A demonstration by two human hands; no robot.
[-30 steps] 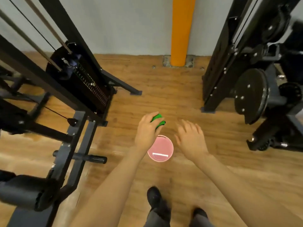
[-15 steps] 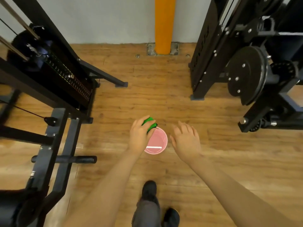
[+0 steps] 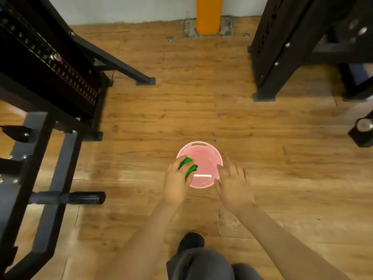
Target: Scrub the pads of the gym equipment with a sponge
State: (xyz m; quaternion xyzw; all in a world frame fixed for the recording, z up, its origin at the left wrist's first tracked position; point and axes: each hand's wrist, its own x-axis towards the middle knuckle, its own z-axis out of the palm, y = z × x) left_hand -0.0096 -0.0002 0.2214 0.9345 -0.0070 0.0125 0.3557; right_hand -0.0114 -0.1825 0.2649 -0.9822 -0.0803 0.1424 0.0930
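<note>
A pink round basin sits on the wooden floor just below the middle of the view, with a slot handle at its 12 o'clock rim and a white strip lying across its inside toward 6 o'clock. The left hand comes in from 7 o'clock and grips a green sponge, fingers and thumb curled round it so that only its upper and right edges show; the sponge hangs over the basin's 9 o'clock rim, and whether it touches the rim cannot be told. The right hand reaches in from 5 o'clock with its fingers spread and fairly straight, holding nothing, its fingertips at the basin's 3 o'clock edge; contact with the rim cannot be made out. The two hands lie apart, one on each side of the basin. At 9 o'clock stands a black and grey gym machine with a weight stack marked by small numbered labels, a grey frame, and a black roller pad sticking out horizontally toward the hands at about 8 o'clock. At 1 to 2 o'clock rises the black upright frame of a second machine, its foot planted on the floor. An orange post stands at 12 o'clock on a grey base plate against the pale wall. At 6 o'clock a dark shoe and grey trouser legs show below the forearms.
</note>
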